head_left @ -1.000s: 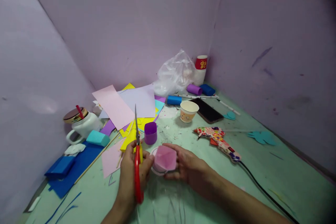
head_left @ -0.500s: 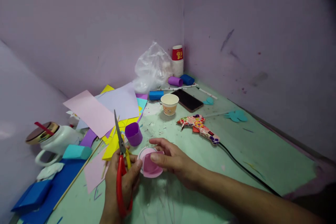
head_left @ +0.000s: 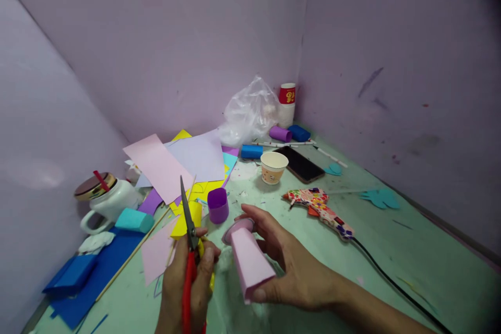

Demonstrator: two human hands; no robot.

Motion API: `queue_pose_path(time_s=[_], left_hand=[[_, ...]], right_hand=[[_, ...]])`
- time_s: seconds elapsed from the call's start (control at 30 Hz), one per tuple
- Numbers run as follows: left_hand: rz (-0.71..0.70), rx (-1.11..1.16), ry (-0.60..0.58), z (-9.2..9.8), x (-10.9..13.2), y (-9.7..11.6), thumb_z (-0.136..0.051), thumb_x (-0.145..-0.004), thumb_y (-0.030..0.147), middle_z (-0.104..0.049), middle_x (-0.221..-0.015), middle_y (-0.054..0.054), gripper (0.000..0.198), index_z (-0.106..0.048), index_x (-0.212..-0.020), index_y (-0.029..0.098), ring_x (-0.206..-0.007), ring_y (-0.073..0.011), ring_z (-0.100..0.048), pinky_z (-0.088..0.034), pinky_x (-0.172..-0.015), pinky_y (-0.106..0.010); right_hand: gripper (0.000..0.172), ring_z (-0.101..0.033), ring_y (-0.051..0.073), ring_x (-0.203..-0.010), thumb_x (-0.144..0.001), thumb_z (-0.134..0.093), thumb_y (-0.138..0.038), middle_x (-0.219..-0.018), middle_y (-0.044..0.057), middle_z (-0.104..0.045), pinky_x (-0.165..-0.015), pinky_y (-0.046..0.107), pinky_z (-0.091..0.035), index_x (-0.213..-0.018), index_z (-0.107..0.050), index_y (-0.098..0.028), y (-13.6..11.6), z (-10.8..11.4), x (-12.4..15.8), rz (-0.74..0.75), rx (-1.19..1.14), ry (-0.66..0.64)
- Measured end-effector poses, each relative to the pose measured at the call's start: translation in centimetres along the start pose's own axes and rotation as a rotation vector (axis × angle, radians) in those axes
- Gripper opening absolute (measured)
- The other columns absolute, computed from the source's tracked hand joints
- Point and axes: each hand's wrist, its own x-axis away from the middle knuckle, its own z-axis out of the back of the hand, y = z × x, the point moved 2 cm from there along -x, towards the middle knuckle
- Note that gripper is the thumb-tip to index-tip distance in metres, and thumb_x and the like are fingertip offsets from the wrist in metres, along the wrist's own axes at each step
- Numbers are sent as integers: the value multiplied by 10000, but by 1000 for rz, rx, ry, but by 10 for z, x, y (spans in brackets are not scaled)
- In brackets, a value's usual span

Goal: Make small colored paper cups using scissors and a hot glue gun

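My left hand (head_left: 191,276) is closed around the red and yellow handles of a pair of scissors (head_left: 188,219), whose blades point up and away. In my right hand (head_left: 289,266) is a pink paper tube (head_left: 250,261) with a round pink disc (head_left: 238,230) at its far end. The tube is tilted, its near end between thumb and fingers. Beyond my hands a short purple paper tube (head_left: 218,206) stands upright on the table. A small paper cup (head_left: 274,168) stands further back.
A floral glue gun (head_left: 317,206) with a black cord lies at right, near a phone (head_left: 300,164). Coloured paper sheets (head_left: 195,156), a wooden stick (head_left: 133,253) and a white mug (head_left: 115,203) are at left. A plastic bag (head_left: 250,109) and stacked cups (head_left: 287,104) stand behind.
My right hand has turned the pink tube from end-on to side-on, and it has come away from my left fingers. The left hand still grips the scissors. The view has shifted left.
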Motion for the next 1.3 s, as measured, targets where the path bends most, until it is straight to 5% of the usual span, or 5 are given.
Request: queue_pose_path(time_s=[0.3,0.53,0.77,0.93,1.3], left_hand=[[-152,-312,-179,6,-10,-6,-510,-856,414,-677,-961,-74,360,-561,-1136,193,-825,-216,-664,-545,-701,-341],[-182,-409,-235,8,-5,-2,-549,-884,344,-568,-1208,-78,325,-546,-1173,194,-1007,-205,-591,-516,-834,-414],[-259,-490,-246,-8,1,-19,-504,-839,294,-654,-1125,-101,363,-561,-1193,232,-1074,-267,-593,-490,-916,-433],[-318,-494,-129,-16,3,-35,-464,-716,227,-660,-1155,-129,498,-549,-1207,224,-1095,-313,-595,-493,-898,-463],[-263,-357,-97,-8,5,-29,-452,-727,260,-689,-1076,-145,422,-628,-1109,224,-1047,-329,-621,-519,-794,-419]], right_hand=[[1091,-481,309,-1188,-462,-878,-296,-1364,149,-428,-971,442,-381,-1385,-303,-208,8,12,-9,3,-206,152],[769,-591,274,-1041,-458,-855,-318,-1222,87,-586,-960,425,-420,-1168,-584,-200,5,16,-10,31,-574,317],[795,-553,310,-1100,-476,-859,-316,-1257,88,-565,-865,403,-473,-1213,-572,-234,6,8,-5,110,-471,280],[848,-527,329,-1120,-443,-870,-326,-1233,101,-573,-915,433,-434,-1227,-562,-226,10,6,-4,69,-418,263],[893,-477,348,-1180,-435,-870,-411,-1265,115,-551,-955,460,-388,-1242,-534,-229,6,7,-4,85,-323,268]])
